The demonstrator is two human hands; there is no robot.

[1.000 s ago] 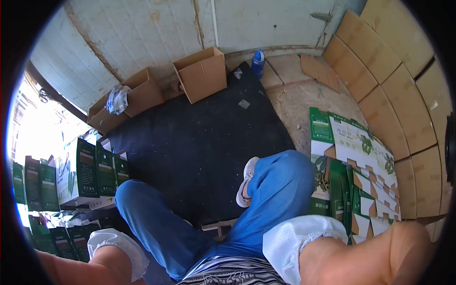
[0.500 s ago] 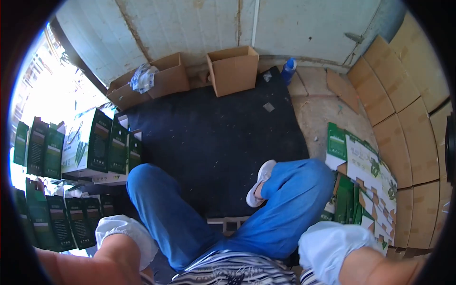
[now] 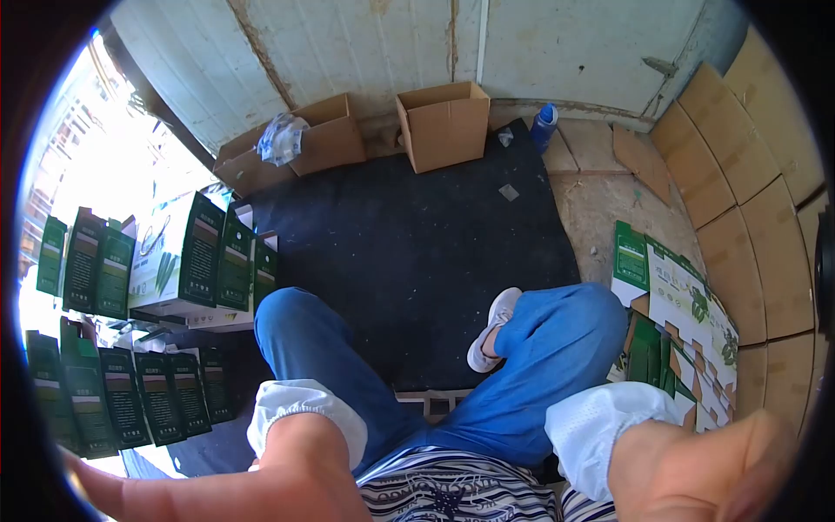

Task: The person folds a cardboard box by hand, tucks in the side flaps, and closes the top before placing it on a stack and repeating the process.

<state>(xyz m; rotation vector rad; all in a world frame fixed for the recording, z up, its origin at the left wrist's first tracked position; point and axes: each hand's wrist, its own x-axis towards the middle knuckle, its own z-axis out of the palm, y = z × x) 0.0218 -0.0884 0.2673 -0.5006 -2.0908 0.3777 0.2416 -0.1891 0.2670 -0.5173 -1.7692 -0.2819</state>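
My left hand point(image 3: 270, 491) is raised close to the camera at the lower left. One digit stretches toward the left edge; the other fingers fall outside the picture. At the lower right, my right hand point(image 3: 709, 470) is also very near the lens, its palm side partly showing and its fingers cut off or blurred at the edge. I see nothing held in either hand. White elastic sleeve covers, the left one point(image 3: 309, 418) and the right one point(image 3: 600, 435), sit above the wrists. Between the hands are my blue trousers point(image 3: 557, 348) and striped shirt point(image 3: 444, 483).
Green-and-white printed cartons point(image 3: 204, 248) stand in rows at left. Flattened printed cartons point(image 3: 687, 304) lean at right, before stacked brown boxes point(image 3: 748, 174). An open brown box point(image 3: 448, 130) and a blue bottle point(image 3: 543, 130) stand beyond the black mat point(image 3: 409, 252).
My left hand and its sleeve cover have moved right and upward in the picture. My right hand shows more of its palm. The whole scene has shifted slightly right.
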